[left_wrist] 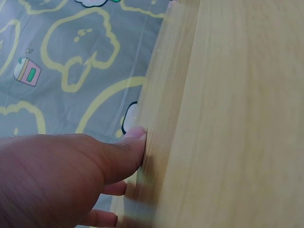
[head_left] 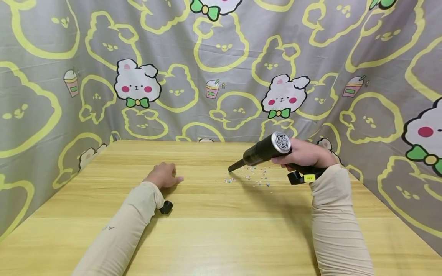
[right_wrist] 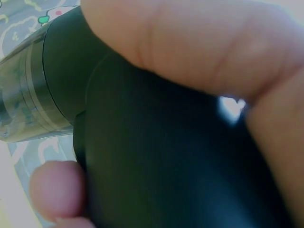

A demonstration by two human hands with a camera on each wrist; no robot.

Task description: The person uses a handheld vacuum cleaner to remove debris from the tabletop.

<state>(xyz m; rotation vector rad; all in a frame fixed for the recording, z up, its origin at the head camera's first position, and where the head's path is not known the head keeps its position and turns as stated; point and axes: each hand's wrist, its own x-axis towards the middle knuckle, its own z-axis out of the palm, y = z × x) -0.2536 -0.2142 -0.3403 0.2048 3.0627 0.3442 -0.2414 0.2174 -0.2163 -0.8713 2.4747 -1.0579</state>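
Note:
A black handheld vacuum cleaner (head_left: 264,150) with a silver vented end is gripped by my right hand (head_left: 305,155). Its narrow nozzle points down and left, with the tip beside small coloured bits (head_left: 248,177) scattered on the table (head_left: 214,230). In the right wrist view, my thumb and fingers wrap round the dark handle (right_wrist: 156,142), and part of the clear dust cup (right_wrist: 23,95) shows. My left hand (head_left: 163,175) rests on the table left of the bits, fingers loosely bent and holding nothing. The left wrist view shows its thumb (left_wrist: 128,152) near the wood.
A grey curtain (head_left: 228,84) with yellow outlines and white rabbits hangs behind the table and along both sides. A black wrist mount (head_left: 166,207) sits under the left sleeve, and another with a yellow label (head_left: 309,178) is at the right wrist.

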